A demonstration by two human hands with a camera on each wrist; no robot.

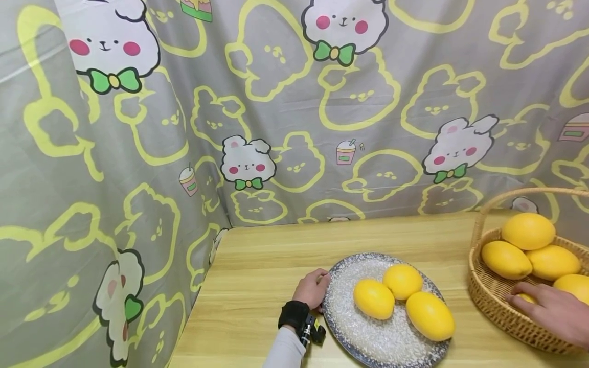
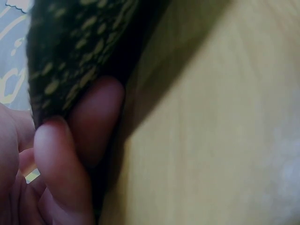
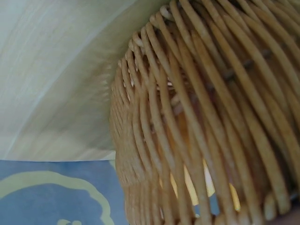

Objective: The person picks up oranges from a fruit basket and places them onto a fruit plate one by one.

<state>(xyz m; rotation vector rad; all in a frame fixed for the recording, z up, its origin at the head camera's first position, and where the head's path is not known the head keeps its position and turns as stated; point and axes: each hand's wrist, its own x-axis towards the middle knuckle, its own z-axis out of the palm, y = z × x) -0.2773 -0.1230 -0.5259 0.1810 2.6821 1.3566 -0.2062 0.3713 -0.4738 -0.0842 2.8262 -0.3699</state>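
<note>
My left hand grips the left rim of a round speckled plate with a dark blue-grey edge. In the left wrist view, fingertips bend under the plate's dark spotted underside. Three yellow lemons lie on the plate, one of them a lemon near its right edge. At the right, my right hand reaches into a wicker basket and grips a lemon, mostly hidden under the fingers. The basket's woven wall blocks the right wrist view.
Several more lemons are piled in the basket, below its arched handle. The wooden table meets a patterned grey curtain behind and on the left.
</note>
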